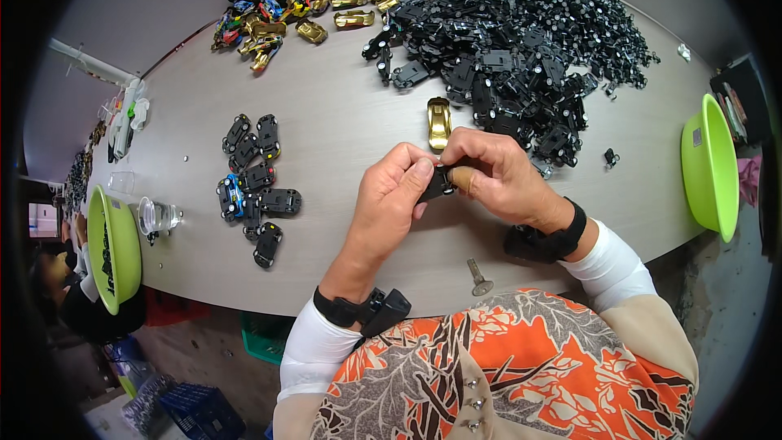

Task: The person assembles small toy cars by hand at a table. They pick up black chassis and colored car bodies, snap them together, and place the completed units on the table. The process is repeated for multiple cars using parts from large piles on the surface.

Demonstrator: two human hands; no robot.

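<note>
Between my two hands, close to the table's front, is a black toy car chassis point(438, 185). My left hand point(389, 195) pinches its left end between thumb and fingers. At the right end, the thumb and fingers of my right hand point(497, 175) are closed on it by a small wheel; the fingers cover much of the part. Just beyond my hands lies a gold toy car body point(439, 122). On the table nearer to me rests a small metal tool with a round, flat head point(481, 279).
A big heap of black chassis point(497, 57) and small wheel sets point(570, 16) fills the back right. Gold and coloured car bodies point(312, 30) lie back left. Several toy cars point(279, 201) sit left, near a clear cup point(155, 216). Green basins point(710, 167) flank the table; another person point(69, 269) is far left.
</note>
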